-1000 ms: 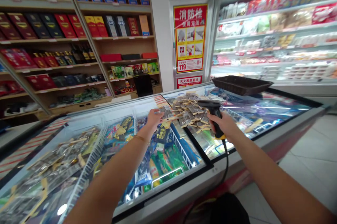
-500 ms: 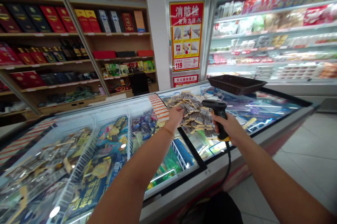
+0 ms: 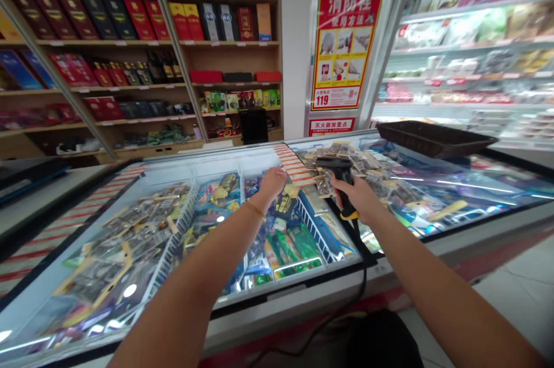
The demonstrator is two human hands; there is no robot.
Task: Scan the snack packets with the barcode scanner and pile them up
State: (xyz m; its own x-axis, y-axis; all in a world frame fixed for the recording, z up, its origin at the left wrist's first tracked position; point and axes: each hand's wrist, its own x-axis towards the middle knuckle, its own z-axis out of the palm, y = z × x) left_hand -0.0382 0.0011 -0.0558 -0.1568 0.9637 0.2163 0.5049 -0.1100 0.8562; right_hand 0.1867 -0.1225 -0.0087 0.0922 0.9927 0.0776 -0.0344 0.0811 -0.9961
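Right hand (image 3: pixel 361 198) gripping black scanner (image 3: pixel 340 165) over chest freezer (image 3: pixel 320 296); packet pile (image 3: pixel 361 160) lying just beyond, toward right. Left hand (image 3: pixel 272 182) hovering left of scanner, fingers curling inward; from here, cannot tell whether pinching anything.

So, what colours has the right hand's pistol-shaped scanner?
Scanner: mostly black, yellow at base; head view.

A red poster (image 3: pixel 348 48) hangs right of shelves (image 3: pixel 234 58) holding boxes (image 3: pixel 73 17).
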